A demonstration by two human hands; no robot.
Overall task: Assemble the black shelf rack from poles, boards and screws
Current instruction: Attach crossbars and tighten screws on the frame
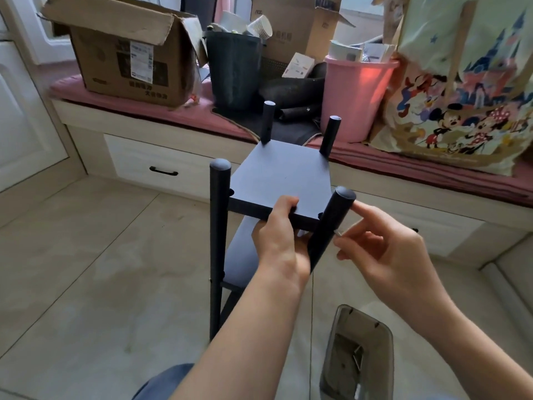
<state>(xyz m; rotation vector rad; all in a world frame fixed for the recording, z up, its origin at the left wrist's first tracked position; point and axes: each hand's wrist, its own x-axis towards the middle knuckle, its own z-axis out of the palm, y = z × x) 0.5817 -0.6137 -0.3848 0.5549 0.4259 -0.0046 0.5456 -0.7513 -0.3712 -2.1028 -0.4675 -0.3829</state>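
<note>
I am watching the rack [268,197] standing on the floor in front of the window seat [161,122], its top board [281,171] sitting among four poles. The left hand [278,226] is grasping the near edge of that board, thumb on top and fingers under, I judge to be steadying it while the near right pole [328,223] is being fastened. That pole is leaning outward, so I take its joint to be loose. The right hand [383,249] is at the pole's right side, its fingers closing in a pinch on something small and pale, perhaps a screw; I cannot make out which. A lower board [245,255] is showing beneath, partly hidden by the left forearm. The grey tray [360,353] near right is holding small parts, too blurred to name. The poles' feet are hidden.
</note>
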